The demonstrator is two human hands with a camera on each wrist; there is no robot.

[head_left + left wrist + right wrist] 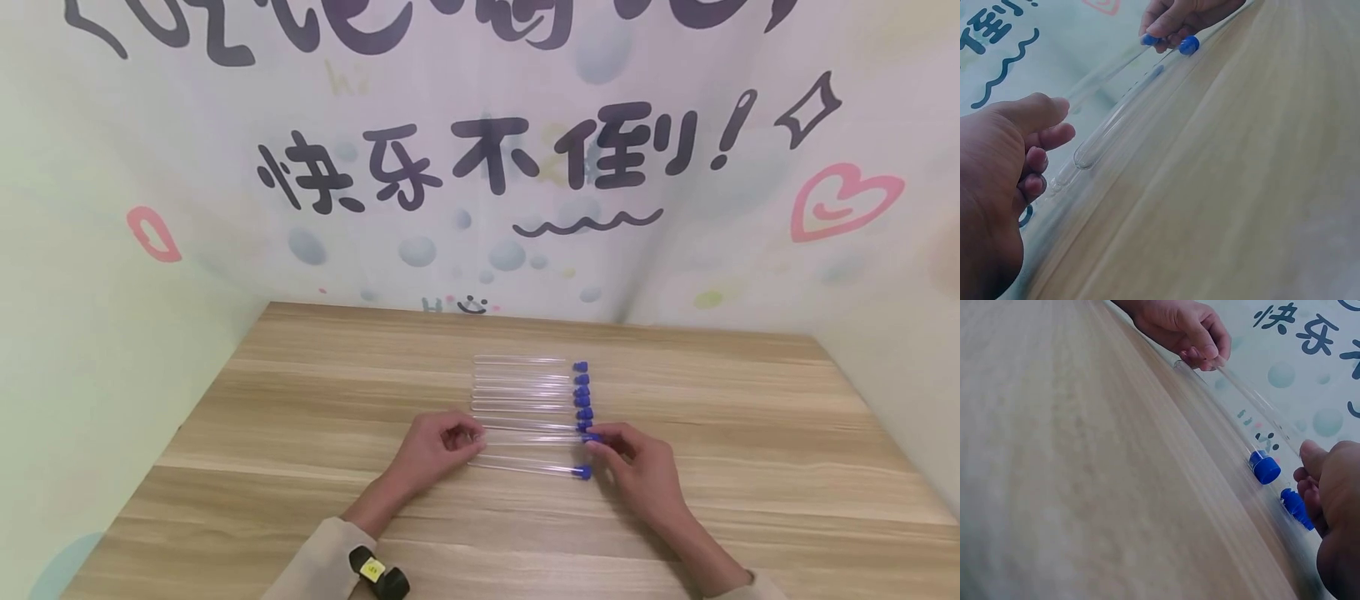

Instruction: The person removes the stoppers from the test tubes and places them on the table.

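A clear test tube (532, 439) with a blue cap spans the gap between both hands. My left hand (438, 442) pinches its rounded end between thumb and fingers. At the capped end, my right hand (641, 471) grips the blue cap, mostly covered by its fingers. Both wrist views show this tube (1107, 75) raised above the tabletop. Closer to me lies another capped tube (525, 468), its blue cap (1265, 469) large in the right wrist view. Beyond the held tube, several similar tubes (521, 384) lie side by side, caps to the right.
The wood-grain table (300, 392) runs back to a white printed curtain (450, 250) with black lettering. Pale walls or cloth rise at both sides. A black strap device (378, 573) with a yellow label is on the left sleeve (318, 558).
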